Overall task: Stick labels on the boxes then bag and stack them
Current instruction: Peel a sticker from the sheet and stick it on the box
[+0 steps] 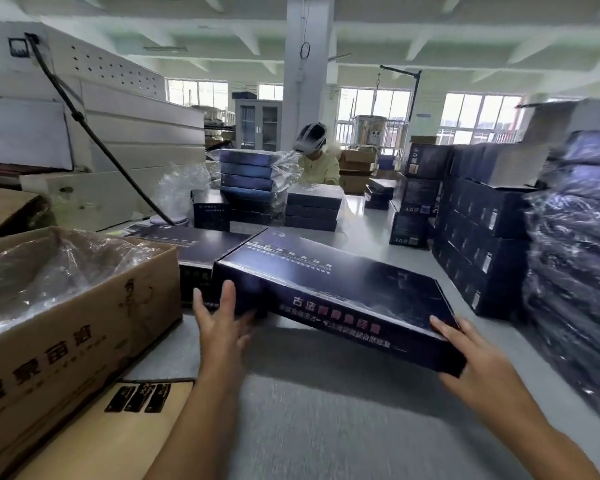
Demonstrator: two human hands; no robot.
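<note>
**Box between both hands**

Box (326, 282) centre frame, tilted, near edge off the grey table (326, 410). Left hand (219, 323) flat, fingers straight, against its left end. Right hand (482, 362) grips its lower-right corner, thumb on top.

I see a flat dark box (329, 289) with pale lettering on its lid and near side, slanting just above the middle of the table (326, 427), a second flat dark box (194, 245) lying just beside its left, and a bagged stack (252, 178) toward the far edge.

Glossy dark cardboard box (329, 282); crinkled clear plastic (56, 268).
</note>
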